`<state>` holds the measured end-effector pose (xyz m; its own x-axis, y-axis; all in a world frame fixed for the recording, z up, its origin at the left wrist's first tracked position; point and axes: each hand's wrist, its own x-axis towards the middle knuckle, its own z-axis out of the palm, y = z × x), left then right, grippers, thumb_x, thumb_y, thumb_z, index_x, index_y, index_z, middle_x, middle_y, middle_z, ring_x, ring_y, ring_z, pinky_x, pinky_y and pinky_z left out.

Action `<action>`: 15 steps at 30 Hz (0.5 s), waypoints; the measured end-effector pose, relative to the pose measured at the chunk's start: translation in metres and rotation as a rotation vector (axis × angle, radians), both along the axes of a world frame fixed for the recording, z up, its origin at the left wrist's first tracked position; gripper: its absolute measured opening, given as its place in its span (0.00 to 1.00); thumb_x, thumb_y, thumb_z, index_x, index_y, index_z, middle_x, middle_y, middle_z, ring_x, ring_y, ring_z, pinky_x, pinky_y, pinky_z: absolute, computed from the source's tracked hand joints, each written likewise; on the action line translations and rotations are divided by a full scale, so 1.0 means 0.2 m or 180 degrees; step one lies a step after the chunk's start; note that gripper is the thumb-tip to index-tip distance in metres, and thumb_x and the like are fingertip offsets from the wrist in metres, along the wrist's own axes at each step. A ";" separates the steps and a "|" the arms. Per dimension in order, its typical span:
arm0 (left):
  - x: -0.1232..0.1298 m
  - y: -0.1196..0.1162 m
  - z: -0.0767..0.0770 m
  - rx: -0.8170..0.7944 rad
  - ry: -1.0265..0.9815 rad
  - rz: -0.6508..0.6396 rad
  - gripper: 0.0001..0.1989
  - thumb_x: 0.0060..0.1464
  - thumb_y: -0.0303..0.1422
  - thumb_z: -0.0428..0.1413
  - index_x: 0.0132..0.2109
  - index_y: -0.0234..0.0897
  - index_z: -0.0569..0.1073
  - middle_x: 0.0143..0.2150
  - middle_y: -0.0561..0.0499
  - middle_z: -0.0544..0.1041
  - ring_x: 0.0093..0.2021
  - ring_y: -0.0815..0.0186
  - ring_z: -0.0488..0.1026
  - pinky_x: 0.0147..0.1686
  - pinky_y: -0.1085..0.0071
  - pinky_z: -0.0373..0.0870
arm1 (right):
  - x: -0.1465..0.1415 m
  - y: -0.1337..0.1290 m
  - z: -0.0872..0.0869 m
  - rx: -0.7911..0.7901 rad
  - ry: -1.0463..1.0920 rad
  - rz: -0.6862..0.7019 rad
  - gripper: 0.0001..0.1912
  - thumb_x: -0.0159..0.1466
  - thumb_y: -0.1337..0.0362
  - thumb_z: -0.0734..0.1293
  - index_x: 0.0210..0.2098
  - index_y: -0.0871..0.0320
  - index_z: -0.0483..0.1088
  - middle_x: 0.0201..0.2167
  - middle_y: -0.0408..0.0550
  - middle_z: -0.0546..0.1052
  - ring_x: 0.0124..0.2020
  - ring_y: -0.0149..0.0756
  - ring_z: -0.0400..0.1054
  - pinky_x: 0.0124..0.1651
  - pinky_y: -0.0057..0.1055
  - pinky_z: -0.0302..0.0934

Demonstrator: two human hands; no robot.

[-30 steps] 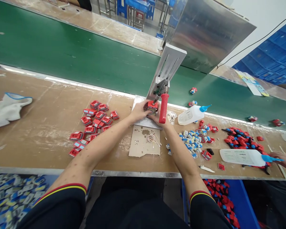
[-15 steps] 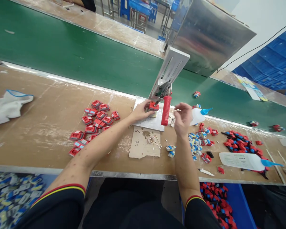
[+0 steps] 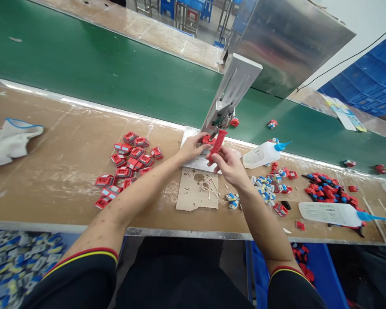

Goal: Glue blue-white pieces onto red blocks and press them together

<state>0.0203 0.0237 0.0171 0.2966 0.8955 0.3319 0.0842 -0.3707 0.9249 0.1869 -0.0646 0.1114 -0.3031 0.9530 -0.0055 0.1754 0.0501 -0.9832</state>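
Note:
A metal toggle press (image 3: 223, 116) with a red ribbed handle (image 3: 219, 143) stands on a pale metal base plate at the bench's back edge. My right hand (image 3: 229, 165) has its fingers closed round the lower end of that handle. Under the press tip sits a red part (image 3: 208, 140). My left hand (image 3: 193, 149) pinches this part from the left, fingers at its back and thumb at its front. Left of my hands lies a group of red parts (image 3: 137, 152). Brown cardboard (image 3: 193, 193) with cotton swabs lies in front of the base plate.
Two white bottles with blue nozzles (image 3: 260, 155) (image 3: 331, 213) lie on the right. Around them are blue-white parts (image 3: 263, 189) and red-black parts (image 3: 328, 189). A green conveyor (image 3: 131, 86) runs behind. Bins of parts stand below the bench. A white glove (image 3: 13, 139) lies far left.
My right hand has moved left from beside the bottle and taken hold of the red handle, whose lower end now tilts left. My left hand stays at the red part.

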 end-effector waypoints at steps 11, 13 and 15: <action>-0.17 0.00 0.09 0.0351 0.1032 0.0055 0.36 0.55 0.37 0.65 0.69 0.34 0.68 0.67 0.34 0.73 0.69 0.46 0.69 0.70 0.48 0.64 | 0.15 0.02 -0.10 0.1283 -0.0058 -0.1143 0.21 0.70 0.46 0.68 0.55 0.50 0.70 0.46 0.51 0.78 0.35 0.33 0.74 0.28 0.28 0.68; -0.38 -0.02 0.15 0.0591 0.1787 -0.0090 0.40 0.55 0.38 0.65 0.73 0.37 0.64 0.72 0.35 0.67 0.72 0.45 0.64 0.72 0.48 0.60 | 0.26 -0.04 -0.06 0.1591 -0.0176 -0.1595 0.15 0.71 0.49 0.66 0.48 0.52 0.73 0.38 0.47 0.78 0.33 0.32 0.72 0.30 0.29 0.67; -0.59 -0.06 0.20 0.0645 0.2709 0.0054 0.36 0.58 0.40 0.61 0.72 0.41 0.66 0.71 0.37 0.69 0.71 0.43 0.65 0.72 0.42 0.57 | 0.35 -0.09 -0.06 0.1700 -0.0475 -0.1589 0.13 0.71 0.51 0.68 0.41 0.53 0.75 0.31 0.44 0.76 0.29 0.32 0.69 0.30 0.29 0.65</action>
